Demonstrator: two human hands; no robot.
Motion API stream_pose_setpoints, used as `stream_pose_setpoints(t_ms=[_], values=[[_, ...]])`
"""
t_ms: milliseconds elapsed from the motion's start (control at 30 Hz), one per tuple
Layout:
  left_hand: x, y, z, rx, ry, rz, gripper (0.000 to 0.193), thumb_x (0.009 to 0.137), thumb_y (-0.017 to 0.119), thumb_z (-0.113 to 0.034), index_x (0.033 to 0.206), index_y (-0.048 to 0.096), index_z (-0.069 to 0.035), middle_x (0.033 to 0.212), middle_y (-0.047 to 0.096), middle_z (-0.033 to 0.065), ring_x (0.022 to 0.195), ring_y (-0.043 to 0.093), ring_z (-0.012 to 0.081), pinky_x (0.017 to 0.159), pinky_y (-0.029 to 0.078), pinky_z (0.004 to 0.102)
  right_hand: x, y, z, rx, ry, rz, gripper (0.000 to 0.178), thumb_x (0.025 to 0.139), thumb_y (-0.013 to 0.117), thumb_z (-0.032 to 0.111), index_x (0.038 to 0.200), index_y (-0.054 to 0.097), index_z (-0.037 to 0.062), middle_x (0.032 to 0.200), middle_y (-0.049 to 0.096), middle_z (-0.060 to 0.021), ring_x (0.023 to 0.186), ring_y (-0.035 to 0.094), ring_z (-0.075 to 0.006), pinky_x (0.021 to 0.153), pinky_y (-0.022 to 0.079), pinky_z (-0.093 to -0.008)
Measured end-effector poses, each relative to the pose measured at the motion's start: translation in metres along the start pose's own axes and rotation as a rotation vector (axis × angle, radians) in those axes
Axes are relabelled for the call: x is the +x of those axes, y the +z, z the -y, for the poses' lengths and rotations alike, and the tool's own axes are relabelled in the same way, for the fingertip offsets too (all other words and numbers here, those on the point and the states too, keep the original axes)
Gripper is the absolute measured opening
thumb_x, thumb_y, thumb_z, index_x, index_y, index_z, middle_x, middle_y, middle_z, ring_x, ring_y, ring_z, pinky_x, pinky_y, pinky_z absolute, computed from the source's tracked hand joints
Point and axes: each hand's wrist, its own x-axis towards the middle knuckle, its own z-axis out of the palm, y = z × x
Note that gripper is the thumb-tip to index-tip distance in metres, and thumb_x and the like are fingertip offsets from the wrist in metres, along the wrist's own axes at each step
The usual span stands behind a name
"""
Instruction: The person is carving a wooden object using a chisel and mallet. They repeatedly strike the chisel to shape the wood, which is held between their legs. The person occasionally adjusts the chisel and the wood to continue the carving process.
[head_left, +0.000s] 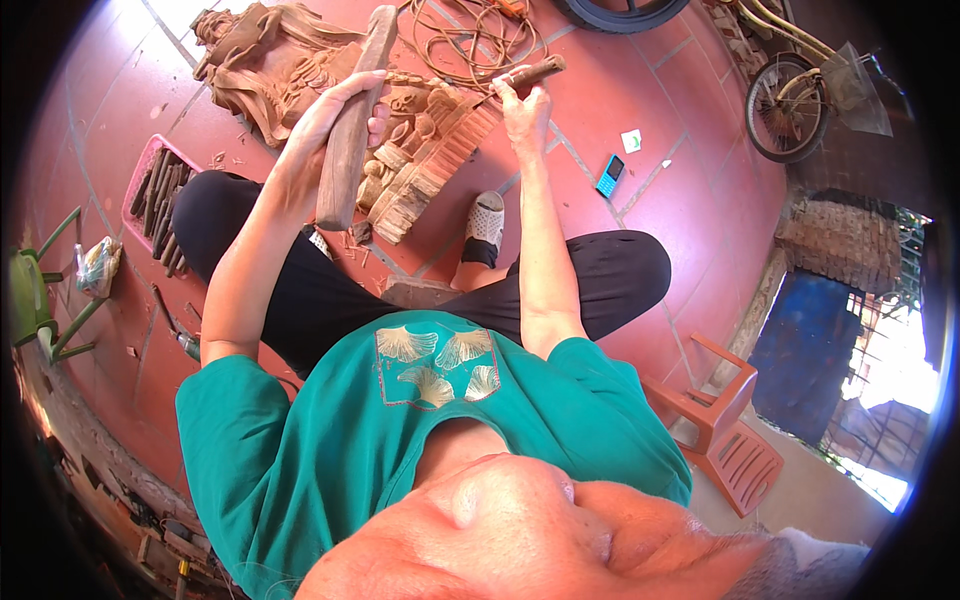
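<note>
My left hand (325,120) is closed round a thick wooden mallet (345,170), a rough club-like bar held slantwise over the left part of a carving. My right hand (527,112) grips the round wooden handle of a chisel (543,69); its thin blade points down-left toward the work and its tip is hard to make out. Between and beyond both hands lies a large carved wood piece (425,165), brown, with deep relief and a ridged edge. It rests on the floor in front of my crossed legs, and the mallet hides part of it.
A pink basket (130,208) of chisels stands to the left, near a green stool (30,295) and a plastic bag (97,268). An orange cable (450,50) coils beyond the carving. Rightward are a blue phone (610,176), a bicycle wheel (786,108) and a reddish plastic chair (722,415).
</note>
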Motion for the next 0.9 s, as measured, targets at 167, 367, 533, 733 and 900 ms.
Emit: stream_pose_setpoints(t_ms=[167,367,533,733,900], values=[[-0.007,0.011,0.002,0.103,-0.004,0.001,0.039,0.094,0.067,-0.031,0.115,0.056,-0.001,0.074,0.054,0.0013,0.055,0.052,0.0071,0.047,0.044,0.0203,-0.009,0.004,-0.003,0.070,-0.050,-0.073,0.020,0.083,0.071,-0.004,0.096,0.057,0.0022,0.083,0.066,-0.0053,0.079,0.063,-0.0156,0.075,0.051,-0.0320],[-0.008,0.018,0.005,0.457,0.118,0.067,0.036,0.091,0.070,-0.031,0.111,0.057,-0.005,0.069,0.053,-0.0003,0.051,0.051,0.0076,0.046,0.041,0.0218,-0.011,0.007,0.001,-0.072,-0.035,-0.086,0.024,0.083,0.071,-0.006,0.098,0.055,0.0034,0.086,0.065,-0.0046,0.078,0.061,-0.0147,0.075,0.051,-0.0309],[-0.003,0.045,-0.006,1.007,0.550,0.138,0.045,0.086,0.072,-0.032,0.116,0.056,-0.003,0.076,0.059,0.0004,0.059,0.057,0.0112,0.054,0.047,0.0292,-0.005,0.006,-0.012,0.118,-0.008,-0.075,0.025,0.083,0.071,-0.007,0.099,0.055,0.0040,0.086,0.064,-0.0039,0.078,0.061,-0.0132,0.075,0.051,-0.0293],[-0.002,0.103,-0.029,1.581,0.887,0.101,0.053,0.085,0.071,-0.040,0.115,0.051,-0.002,0.079,0.066,0.0218,0.072,0.068,0.0339,0.069,0.051,0.0437,-0.009,0.006,-0.007,-0.054,-0.140,-0.078,0.026,0.082,0.072,-0.006,0.102,0.057,0.0030,0.088,0.066,-0.0066,0.081,0.065,-0.0179,0.077,0.053,-0.0330],[0.025,0.103,-0.017,1.832,0.725,0.239,0.056,0.084,0.069,-0.042,0.109,0.050,0.003,0.076,0.065,0.0245,0.078,0.067,0.0415,0.075,0.049,0.0492,-0.010,0.007,-0.003,-0.133,-0.194,-0.084,0.030,0.081,0.073,-0.004,0.106,0.058,-0.0003,0.094,0.070,-0.0125,0.086,0.068,-0.0235,0.078,0.053,-0.0350]])
